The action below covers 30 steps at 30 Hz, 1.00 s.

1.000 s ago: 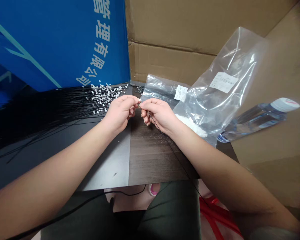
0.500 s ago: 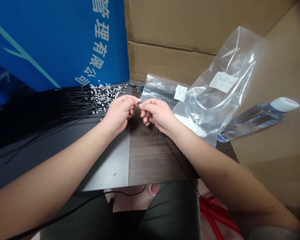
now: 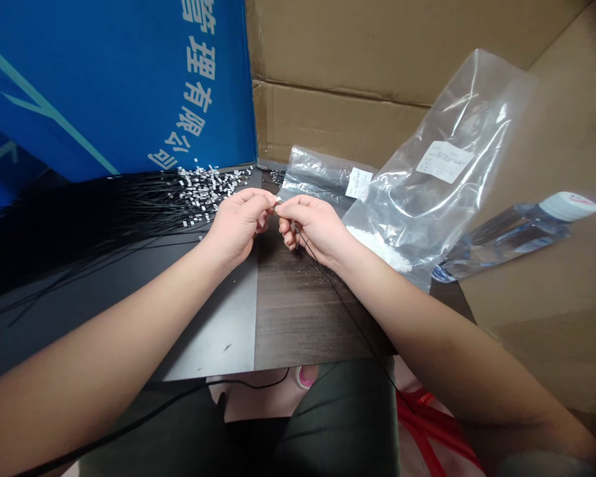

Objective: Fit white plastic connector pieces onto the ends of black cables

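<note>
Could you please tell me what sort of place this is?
Likely a small-parts workshop, judging by the black wires, the labelled plastic bag and the white pieces inside it.

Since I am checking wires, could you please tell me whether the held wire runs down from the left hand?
No, the thin black wire runs down from the right hand, toward the lower right.

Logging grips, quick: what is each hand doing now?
Left hand: closed, pinching a small white piece.
Right hand: closed, holding a thin black wire.
</note>
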Motion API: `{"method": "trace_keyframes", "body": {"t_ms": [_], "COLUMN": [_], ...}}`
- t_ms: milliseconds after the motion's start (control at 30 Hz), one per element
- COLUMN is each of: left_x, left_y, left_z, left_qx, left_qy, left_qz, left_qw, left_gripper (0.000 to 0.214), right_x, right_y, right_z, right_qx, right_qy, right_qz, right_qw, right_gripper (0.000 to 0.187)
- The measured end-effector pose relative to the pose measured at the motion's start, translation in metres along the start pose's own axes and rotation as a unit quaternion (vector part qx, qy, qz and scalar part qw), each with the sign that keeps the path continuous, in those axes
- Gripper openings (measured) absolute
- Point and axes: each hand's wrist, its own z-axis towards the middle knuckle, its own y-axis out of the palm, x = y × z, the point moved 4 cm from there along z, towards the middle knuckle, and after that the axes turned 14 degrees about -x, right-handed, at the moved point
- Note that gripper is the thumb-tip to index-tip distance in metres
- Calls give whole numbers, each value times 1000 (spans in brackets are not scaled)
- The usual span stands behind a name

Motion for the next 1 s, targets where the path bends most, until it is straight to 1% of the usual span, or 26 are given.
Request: {"method": "trace_keyframes", "body": {"t_ms": [200, 367, 567, 700, 767, 833, 867, 933, 1000], "left_x": [1, 1, 3, 5, 4, 3, 3, 2, 2], "left_y": [-2, -5, -4, -5, -7, -10, -11, -13, -15], "left_z": [1, 3, 1, 0, 2, 4, 5, 6, 7], "left_qx": [8, -1, -5, 5, 5, -3, -8, -18, -22], "left_qy": [20, 48, 63, 43, 31, 17, 8, -9, -18], "left_qz": [35, 60, 74, 60, 49, 36, 29, 21, 20], "left_qw": [999, 997, 995, 997, 998, 999, 1000, 1000, 999], "left_gripper": [8, 7, 6, 5, 6, 6, 7, 7, 8], "right_x": [0, 1, 2, -1, -2, -3, -4, -7, -11], "right_y": [1, 1, 2, 3, 2, -3, -6, -13, -18], "right_z": [0, 1, 0, -2, -2, -1, 0, 2, 3], "right_qx": [6, 5, 10, -12, -22, -12, -2, 16, 14], "right_qy": [4, 1, 5, 9, 31, 49, 48, 17, -27], "right_qz": [-7, -9, -10, -27, -43, -62, -75, -112, -154], "right_qw": [1000, 1000, 1000, 1000, 998, 997, 996, 993, 988], "right_gripper": [16, 15, 14, 17, 24, 32, 34, 34, 30]}}
